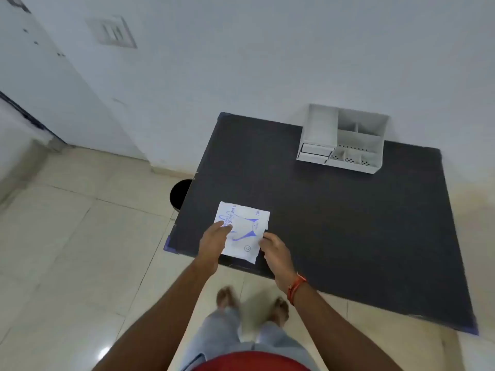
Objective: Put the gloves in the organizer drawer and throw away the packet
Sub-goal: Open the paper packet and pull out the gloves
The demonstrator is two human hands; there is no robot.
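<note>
A white glove packet point(245, 231) with blue print lies at the near left corner of the dark table point(334, 223). My left hand point(213, 242) rests on the packet's left edge with fingertips on it. At the packet's right edge, my right hand point(273, 253) pinches it with thumb and fingers. The gloves themselves are not visible. A white desk organizer point(345, 141) stands at the table's far side against the wall, with open compartments on top and a small drawer point(314, 153) at its lower left, which looks shut.
A black round bin point(179, 194) sits on the tiled floor beside the table's left edge, partly hidden under it. A white wall runs behind the table. My feet stand on the floor in front of the table.
</note>
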